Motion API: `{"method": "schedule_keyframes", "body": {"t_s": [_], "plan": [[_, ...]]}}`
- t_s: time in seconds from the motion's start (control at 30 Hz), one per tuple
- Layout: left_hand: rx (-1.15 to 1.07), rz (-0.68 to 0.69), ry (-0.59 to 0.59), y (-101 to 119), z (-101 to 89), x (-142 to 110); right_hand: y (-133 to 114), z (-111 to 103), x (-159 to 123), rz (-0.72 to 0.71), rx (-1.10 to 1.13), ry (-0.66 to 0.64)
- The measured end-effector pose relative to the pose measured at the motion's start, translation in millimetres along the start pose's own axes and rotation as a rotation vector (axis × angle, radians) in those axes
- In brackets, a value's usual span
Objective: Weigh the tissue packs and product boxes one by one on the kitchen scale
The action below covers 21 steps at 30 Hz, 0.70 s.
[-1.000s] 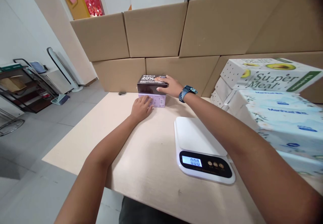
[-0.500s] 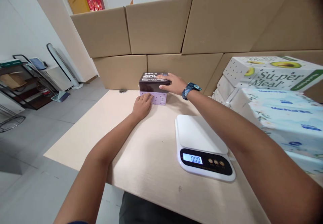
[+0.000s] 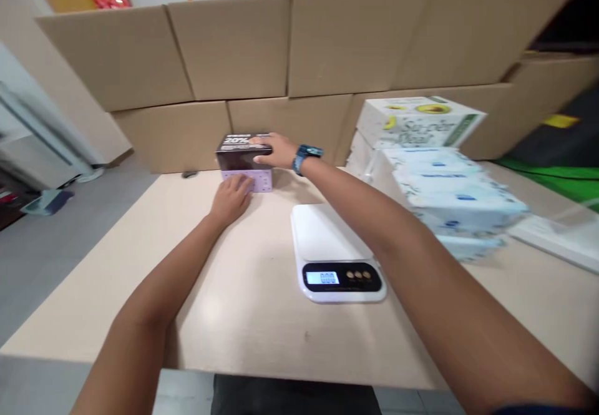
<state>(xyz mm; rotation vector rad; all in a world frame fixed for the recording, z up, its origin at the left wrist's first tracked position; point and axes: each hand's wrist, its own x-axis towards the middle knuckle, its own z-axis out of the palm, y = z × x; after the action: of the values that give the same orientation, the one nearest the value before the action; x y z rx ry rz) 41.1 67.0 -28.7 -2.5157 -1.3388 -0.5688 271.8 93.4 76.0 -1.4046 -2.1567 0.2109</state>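
A black box (image 3: 234, 158) with "20%" printed on its top lies on a lilac box (image 3: 262, 182) at the back of the table. My right hand (image 3: 276, 151), with a blue watch at the wrist, grips the black box at its right end, fingers over the top and thumb along the front. Low at the front, my left hand (image 3: 230, 199) lays its fingers against the lilac box, palm down near the tabletop. A white digital scale (image 3: 332, 234) stands closer to me, its lit display apparently at zero. Nothing lies on the visible part of its plate.
Behind the table rises a wall of cardboard cartons (image 3: 229, 47). To the right are a stack of blue-and-white tissue packs (image 3: 449, 184) and a white avocado-print box (image 3: 416, 125). The table's front edge (image 3: 281, 376) runs close to my legs.
My view has turned to the right, so the scene sits further left and more shows beyond the tissue packs. Both hands remain at the two stacked boxes.
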Motion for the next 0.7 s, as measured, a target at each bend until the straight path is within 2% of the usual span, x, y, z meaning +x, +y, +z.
{"method": "schedule_keyframes", "body": {"t_s": [0.13, 0.23, 0.3, 0.4, 0.47, 0.5, 0.6, 0.63, 0.67, 0.7], "plan": [[-0.043, 0.030, 0.071, -10, 0.6, 9, -24, -22, 1, 0.061, -0.172, -0.032], [-0.081, 0.049, 0.101, -13, -1.0, 14, -58, -44, -19, 0.016, -0.252, -0.022], [-0.111, 0.058, 0.116, -12, -4.5, 16, -86, -64, -53, -0.058, -0.316, 0.000], [-0.170, 0.092, 0.142, -4, -15.0, 14, -106, -106, -136, -0.175, -0.378, 0.061], [-0.211, 0.121, 0.177, 14, -25.3, 8, -90, -135, -201, -0.236, -0.310, 0.136], [-0.225, 0.141, 0.200, 29, -30.8, 6, -72, -146, -232, -0.187, -0.242, 0.217], [-0.369, 0.238, 0.169, 101, -44.8, 3, 5, -159, -302, 0.159, -0.067, 0.650], [-0.553, 0.270, 0.056, 131, -47.8, 5, 30, -156, -316, 0.303, 0.009, 0.768], [-0.718, 0.288, -0.082, 163, -49.8, 9, 52, -151, -326, 0.443, 0.123, 0.833], [-0.840, 0.270, -0.203, 193, -51.2, 14, 67, -145, -332, 0.559, 0.234, 0.814]]}}
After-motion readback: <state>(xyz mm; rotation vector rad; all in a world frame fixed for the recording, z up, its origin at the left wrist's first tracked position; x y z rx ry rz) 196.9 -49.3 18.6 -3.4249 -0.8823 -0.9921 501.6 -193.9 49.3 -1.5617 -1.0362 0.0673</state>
